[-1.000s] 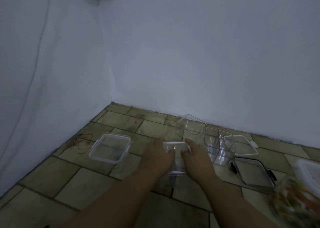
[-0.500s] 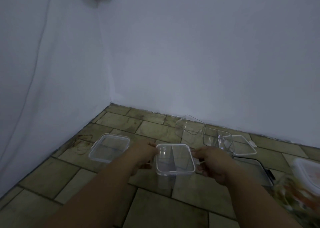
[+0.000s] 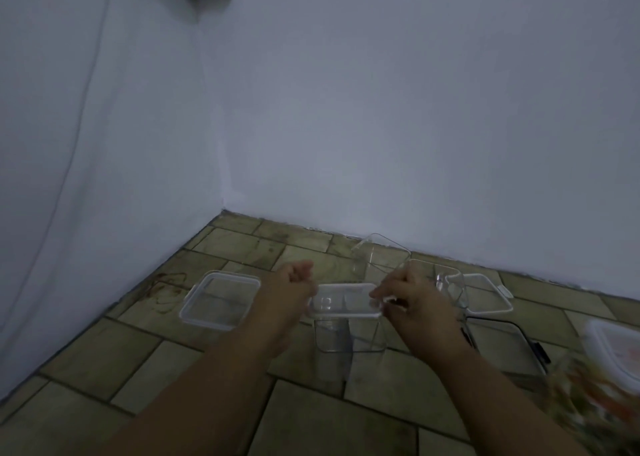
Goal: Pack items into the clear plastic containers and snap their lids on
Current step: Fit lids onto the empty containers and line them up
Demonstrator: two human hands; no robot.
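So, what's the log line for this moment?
left hand: grips lid left edge | right hand: pinches lid right edge | container: upright, lid on

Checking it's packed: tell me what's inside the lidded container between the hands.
Nothing shows inside the lidded container: only floor tiles through its clear walls. The left hand and right hand cover its upper ends.

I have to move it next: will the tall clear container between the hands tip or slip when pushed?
Probably light: the tall clear container looks empty. It seems tall for its base, so a high push may tip it. Its smooth plastic walls could be slippery.
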